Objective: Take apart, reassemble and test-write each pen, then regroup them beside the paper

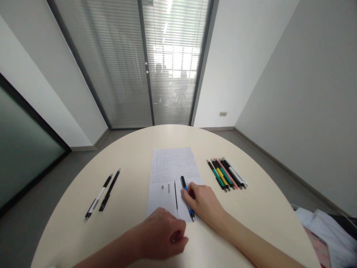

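Observation:
My right hand (pixel 205 201) is closed on a blue and black pen barrel (pixel 191 212) lying on a handwritten sheet of paper (pixel 170 163); its thumb lies across the barrel. To the left of the barrel, a thin dark refill (pixel 175 195), a small spring (pixel 169 188) and a tiny pen tip (pixel 162 187) lie apart on the paper. My left hand (pixel 163 232) is curled at the sheet's near edge, just below the refill. Its thumb and forefinger bend toward each other, and what they hold, if anything, is hidden.
On the right of the round table (pixel 134 156) lies a row of several pens (pixel 225 175) in various colours. Two more lie on the left, a white and black pen (pixel 98 199) and a black pen (pixel 110 190). White cloth or paper (pixel 329 227) is beyond the right edge.

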{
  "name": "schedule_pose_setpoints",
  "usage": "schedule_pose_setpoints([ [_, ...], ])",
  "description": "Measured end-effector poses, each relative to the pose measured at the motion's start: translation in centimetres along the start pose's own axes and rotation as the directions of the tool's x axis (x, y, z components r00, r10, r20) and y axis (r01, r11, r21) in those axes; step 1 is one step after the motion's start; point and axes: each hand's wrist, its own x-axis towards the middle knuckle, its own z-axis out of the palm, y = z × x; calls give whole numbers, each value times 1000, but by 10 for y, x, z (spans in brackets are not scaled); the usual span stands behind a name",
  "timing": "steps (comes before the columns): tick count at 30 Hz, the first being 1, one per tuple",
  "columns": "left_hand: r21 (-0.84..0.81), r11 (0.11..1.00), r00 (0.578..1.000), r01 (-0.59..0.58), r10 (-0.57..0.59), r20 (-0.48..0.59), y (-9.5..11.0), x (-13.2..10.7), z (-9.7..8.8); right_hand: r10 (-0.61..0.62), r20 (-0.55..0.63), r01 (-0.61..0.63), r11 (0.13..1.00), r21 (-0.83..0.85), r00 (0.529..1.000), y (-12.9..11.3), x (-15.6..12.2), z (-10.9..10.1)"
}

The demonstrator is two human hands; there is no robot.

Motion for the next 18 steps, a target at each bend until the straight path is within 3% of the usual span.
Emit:
schedule_pose_setpoints([
  [6,38,999,999,28,-28,18,6,1,0,-37,-154,95,916,390,987,1,-13,-10],
  [10,75,997,999,36,-33,-33,9,2,3,-42,-182,135,834,534,982,1,-18,-14],
  [14,95,988,975,126,-106,-193,6,5,3,-79,-220,185,834,520,972,4,-18,-14],
  [18,154,940,894,304,-226,-386,-2,12,-2,-108,-245,219,845,489,963,2,-18,-17],
])
